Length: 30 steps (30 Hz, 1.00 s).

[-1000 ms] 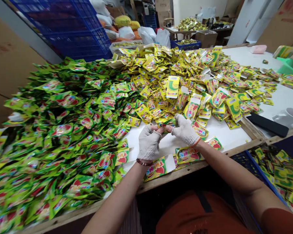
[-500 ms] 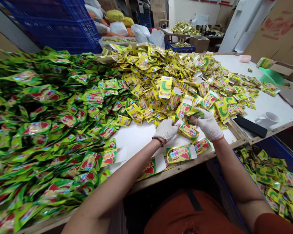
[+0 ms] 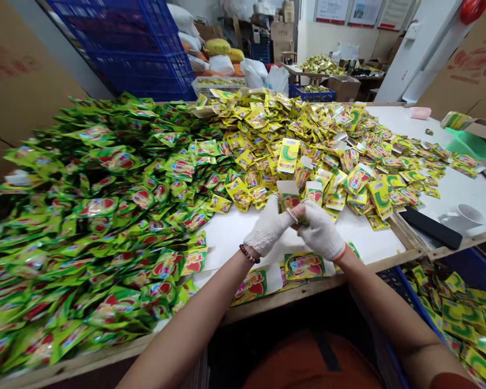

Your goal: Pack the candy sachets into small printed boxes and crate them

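My gloved left hand (image 3: pixel 269 227) is closed on a small open carton (image 3: pixel 288 195), whose pale flap stands up beyond the fingers. My gloved right hand (image 3: pixel 321 231) meets it from the right, fingertips pinched together around a small packet (image 3: pixel 303 220); only a dark green bit of it shows. Both hands are just above the white tabletop (image 3: pixel 227 232). Below them, a printed yellow-green carton (image 3: pixel 305 266) lies at the table's front edge, with another carton (image 3: pixel 253 283) to its left. More cartons (image 3: pixel 314 192) lie just past my fingers.
Green packets (image 3: pixel 105 205) are heaped on the left, yellow packets (image 3: pixel 263 119) at the back. To the right are a black phone (image 3: pixel 431 228) and a white mug (image 3: pixel 461 217). A blue crate (image 3: pixel 413 297) of filled cartons stands below the table edge at right.
My hands have come together, the right one moving left with its packet. A carton with a raised flap now shows at my left hand. The view has shifted slightly left and up.
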Motion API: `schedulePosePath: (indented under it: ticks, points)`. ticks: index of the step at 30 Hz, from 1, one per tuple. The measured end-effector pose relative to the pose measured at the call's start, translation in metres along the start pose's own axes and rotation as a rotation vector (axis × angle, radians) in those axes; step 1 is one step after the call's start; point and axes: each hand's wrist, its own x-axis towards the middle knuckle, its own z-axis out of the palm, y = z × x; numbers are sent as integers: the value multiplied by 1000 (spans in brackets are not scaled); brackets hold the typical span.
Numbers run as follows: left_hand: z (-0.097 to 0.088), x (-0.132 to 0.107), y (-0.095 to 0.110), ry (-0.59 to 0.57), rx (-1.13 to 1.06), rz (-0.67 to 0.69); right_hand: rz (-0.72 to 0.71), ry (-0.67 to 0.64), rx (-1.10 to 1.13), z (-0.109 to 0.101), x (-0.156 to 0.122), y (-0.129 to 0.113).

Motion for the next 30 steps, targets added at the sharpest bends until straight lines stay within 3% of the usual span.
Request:
schedulePosePath:
  ticks: [4,7,10,12,15,19,24,30]
  points:
    - [-19,-4,-5,93,49,11,-111,-155,63,15,4,-18]
    - [-36,-7,-8,235,275,2,27,-245,287,3,9,-20]
    - [-42,-13,-12,340,675,61,234,-85,503,-8,15,-17]
    - [-39,-17,-15,316,907,181,262,81,535,-8,18,-14]
    - [-32,-21,-19,228,1161,359,242,194,398,-2,20,-12]
    - [-30,-25,-20,185,1295,384,266,101,185,2,20,-9]
    - [-30,-30,-19,212,1310,398,326,19,121,-3,22,-6]
    - [-29,-30,-16,148,1372,457,202,-64,-99,2,23,-23]
